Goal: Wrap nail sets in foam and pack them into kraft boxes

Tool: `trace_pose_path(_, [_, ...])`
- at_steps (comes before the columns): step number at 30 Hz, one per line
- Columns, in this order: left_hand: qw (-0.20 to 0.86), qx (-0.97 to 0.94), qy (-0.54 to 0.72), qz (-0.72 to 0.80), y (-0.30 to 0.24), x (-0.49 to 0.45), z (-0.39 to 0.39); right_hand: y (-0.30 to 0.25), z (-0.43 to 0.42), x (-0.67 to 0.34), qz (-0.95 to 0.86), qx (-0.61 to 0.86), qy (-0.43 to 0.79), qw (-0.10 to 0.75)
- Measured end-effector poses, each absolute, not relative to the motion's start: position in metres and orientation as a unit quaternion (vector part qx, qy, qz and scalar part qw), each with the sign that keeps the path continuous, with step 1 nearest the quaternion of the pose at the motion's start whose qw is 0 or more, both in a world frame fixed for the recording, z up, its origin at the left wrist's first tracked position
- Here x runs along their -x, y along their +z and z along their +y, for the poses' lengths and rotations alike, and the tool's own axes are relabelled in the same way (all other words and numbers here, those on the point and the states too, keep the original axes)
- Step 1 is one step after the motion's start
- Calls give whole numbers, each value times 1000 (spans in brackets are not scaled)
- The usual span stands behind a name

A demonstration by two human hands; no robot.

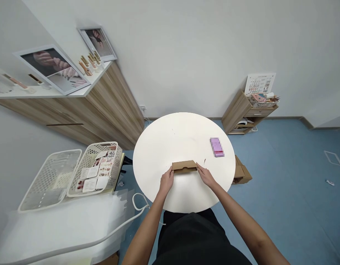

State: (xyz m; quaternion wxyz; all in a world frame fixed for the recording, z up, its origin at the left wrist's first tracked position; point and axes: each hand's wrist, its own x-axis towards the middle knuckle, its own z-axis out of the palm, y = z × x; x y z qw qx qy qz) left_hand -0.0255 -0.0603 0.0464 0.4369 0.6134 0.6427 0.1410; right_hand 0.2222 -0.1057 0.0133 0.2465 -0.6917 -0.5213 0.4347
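Note:
Between my two hands is a flat brown cardboard box (pixel 184 166), held by its two ends over the near half of the round white table (pixel 158 136). My left hand (pixel 167 180) closes on the left end, and my right hand (pixel 205 174) grips the right end. The box's long side with a small notch faces me. Whether its underside touches the tabletop, I cannot tell. A purple item (pixel 216 147), blurred into blocks, lies on the table to the right.
Two white baskets (pixel 76 184), one holding cards, stand at left beside a white cable (pixel 114 235). Behind them is a wooden cabinet (pixel 117 106) with picture frames. A cardboard box (pixel 243 171) sits on the floor right of the table. A small shelf unit (pixel 238 110) stands by the wall.

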Motion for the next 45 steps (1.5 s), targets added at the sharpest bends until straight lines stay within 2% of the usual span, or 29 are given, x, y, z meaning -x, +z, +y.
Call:
trace_pose_path(8, [343, -686, 55, 639, 56, 18, -11, 38, -48, -232, -512, 693, 467, 199])
trace_pose_path(13, [365, -717, 14, 594, 58, 21, 21, 56, -21, -237, -466, 693, 529, 149])
trace_pose_path(20, [416, -726, 0, 547, 56, 33, 40, 60, -7, -245, -465, 681, 554, 114])
trace_pose_path(23, [433, -722, 7, 540, 54, 37, 39, 56, -10, -246, -471, 666, 565, 123])
trace_pose_path(26, [449, -716, 19, 535, 52, 41, 37, 50, -14, -246, -484, 639, 573, 170])
trace_pose_path(30, [525, -668, 60, 525, 49, 45, 36, 42, -18, -247, -478, 639, 561, 219])
trace_pose_path(33, [561, -628, 79, 533, 46, 46, 36, 38, -17, -247, -490, 638, 553, 217])
trace_pose_path(45, [550, -636, 86, 535, 38, 50, 39, 40, -14, -248, -510, 602, 574, 218])
